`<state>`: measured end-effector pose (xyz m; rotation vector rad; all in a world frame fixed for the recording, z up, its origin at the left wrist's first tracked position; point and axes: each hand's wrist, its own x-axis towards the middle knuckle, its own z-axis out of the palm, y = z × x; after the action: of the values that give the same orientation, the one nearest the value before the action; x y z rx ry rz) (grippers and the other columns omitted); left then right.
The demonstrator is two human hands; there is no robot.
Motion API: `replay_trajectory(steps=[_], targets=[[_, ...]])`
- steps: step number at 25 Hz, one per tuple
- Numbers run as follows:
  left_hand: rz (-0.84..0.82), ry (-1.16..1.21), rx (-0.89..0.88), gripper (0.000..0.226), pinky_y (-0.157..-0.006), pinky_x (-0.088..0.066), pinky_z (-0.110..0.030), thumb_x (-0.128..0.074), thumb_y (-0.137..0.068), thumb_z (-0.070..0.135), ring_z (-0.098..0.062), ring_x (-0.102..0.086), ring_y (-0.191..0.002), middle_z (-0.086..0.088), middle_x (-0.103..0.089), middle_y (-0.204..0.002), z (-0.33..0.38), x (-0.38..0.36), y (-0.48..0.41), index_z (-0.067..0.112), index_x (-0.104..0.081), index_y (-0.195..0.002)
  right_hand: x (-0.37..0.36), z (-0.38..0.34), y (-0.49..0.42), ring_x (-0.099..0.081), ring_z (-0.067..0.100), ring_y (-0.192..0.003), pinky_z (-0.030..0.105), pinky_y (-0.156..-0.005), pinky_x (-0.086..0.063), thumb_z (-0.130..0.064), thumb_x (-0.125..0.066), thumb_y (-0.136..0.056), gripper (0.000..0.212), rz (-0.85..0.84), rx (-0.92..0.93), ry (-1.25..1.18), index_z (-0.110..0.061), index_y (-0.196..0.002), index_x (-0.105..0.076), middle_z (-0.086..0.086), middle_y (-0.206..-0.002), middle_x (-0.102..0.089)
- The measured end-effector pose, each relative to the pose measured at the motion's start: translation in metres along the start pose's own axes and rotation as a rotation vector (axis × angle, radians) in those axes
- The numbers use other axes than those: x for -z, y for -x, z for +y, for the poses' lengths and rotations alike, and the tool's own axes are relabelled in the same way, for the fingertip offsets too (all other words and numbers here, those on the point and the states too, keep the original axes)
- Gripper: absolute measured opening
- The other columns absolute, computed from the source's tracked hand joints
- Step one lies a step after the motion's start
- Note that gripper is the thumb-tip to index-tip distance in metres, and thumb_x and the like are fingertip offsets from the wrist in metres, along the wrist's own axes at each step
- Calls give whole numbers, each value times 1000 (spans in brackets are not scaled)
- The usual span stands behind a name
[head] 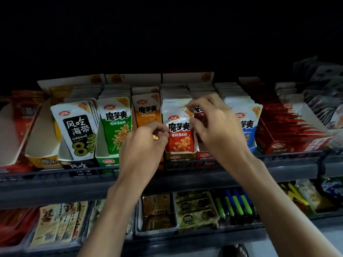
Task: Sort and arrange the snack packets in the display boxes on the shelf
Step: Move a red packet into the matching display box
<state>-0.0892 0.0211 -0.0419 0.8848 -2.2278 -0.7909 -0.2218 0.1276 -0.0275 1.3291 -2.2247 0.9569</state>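
I see left hand and right hand pinching the red packet by its edges; squaring it in its display box, I'd say.

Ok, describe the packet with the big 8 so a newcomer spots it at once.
Start at the upper shelf, with its row of upright snack packets. Go left past the green packet beside the left hand to the next box. Its front packet alone carries a black panel and a large yellow-green 8.
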Motion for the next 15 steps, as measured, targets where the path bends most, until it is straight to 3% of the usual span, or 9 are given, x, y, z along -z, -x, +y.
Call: replay_trajectory(steps=[5,9,15], targets=[[-13,-7,23,22,-53,-31,-16,-63,-91,37,4,-50,-67,18,-60,-83,2,-2,-2,31,-56,-111,-3,0,2,-58,10,-80,43,-66,-54,-22,-71,-87,22,42,-27,-146,-24,-103,-55,-8,-99,-60],[-39,-4,-7,26,-52,-31,-13,-64,-91,36,3,-50,-65,15,-59,-88,1,-3,-1,30,-56,-115,-6,0,3,-62,14,-86,41,-67,-56,-21,-71,-88,24,92,23,-54,-19,-109,-60,-2,-103,-64],[2,52,-77,11,-59,-37,-20,-68,-88,33,-4,-56,-77,14,-61,-88,-3,-2,-4,29,-60,-95,-7,-1,6,-60,12,-87,28,-65,-53,-23,-71,-88,27,190,79,2,-13,-112,-66,3,-111,-61]])
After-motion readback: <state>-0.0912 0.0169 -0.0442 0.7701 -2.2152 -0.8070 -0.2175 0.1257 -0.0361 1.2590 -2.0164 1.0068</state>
